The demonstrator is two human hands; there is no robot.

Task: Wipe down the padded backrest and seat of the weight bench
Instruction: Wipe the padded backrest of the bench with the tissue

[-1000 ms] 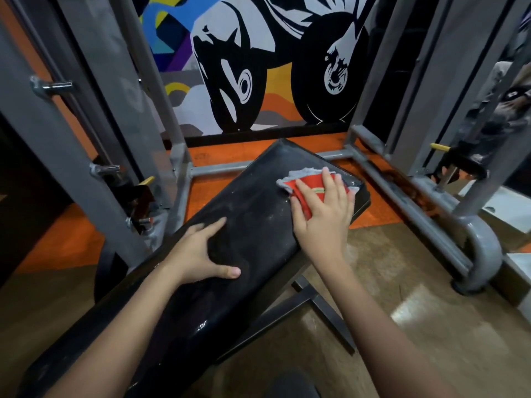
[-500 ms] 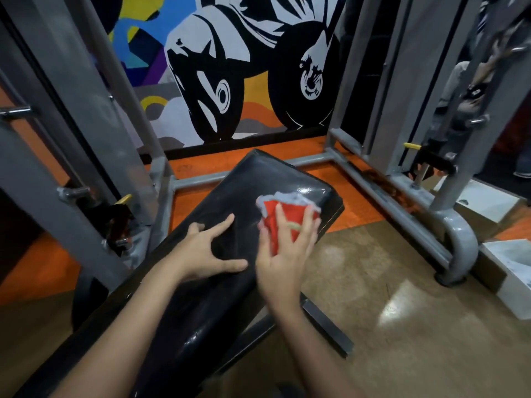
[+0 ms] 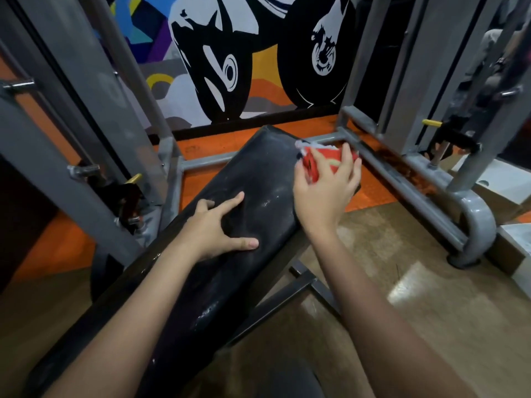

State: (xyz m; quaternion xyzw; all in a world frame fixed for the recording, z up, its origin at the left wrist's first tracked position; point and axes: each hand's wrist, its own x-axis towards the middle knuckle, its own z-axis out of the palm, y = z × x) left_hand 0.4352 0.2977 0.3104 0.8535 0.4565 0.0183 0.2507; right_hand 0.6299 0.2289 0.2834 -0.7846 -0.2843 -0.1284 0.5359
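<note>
Wiping the far end of the black bench pad with a red cloth.

The right hand [image 3: 324, 193] presses a red-and-white cloth [image 3: 319, 162] onto the upper right corner of the padded backrest [image 3: 258, 179], its fingers spread and lightly curled over the bunched fabric; the left hand [image 3: 212, 228] lies flat on the pad at frame centre, fingers straight and splayed, gripping nothing. The pad runs diagonally from lower left to upper centre, between grey steel uprights [image 3: 86, 116]. Its black vinyl looks glossy, with pale smears and specks. Judging by that sheen, the surface is likely slick and gives a little under pressure, while the bench itself should stay put; the cloth is soft and light, best held bunched under the palm, with the free hand bracing mid-pad.
</note>
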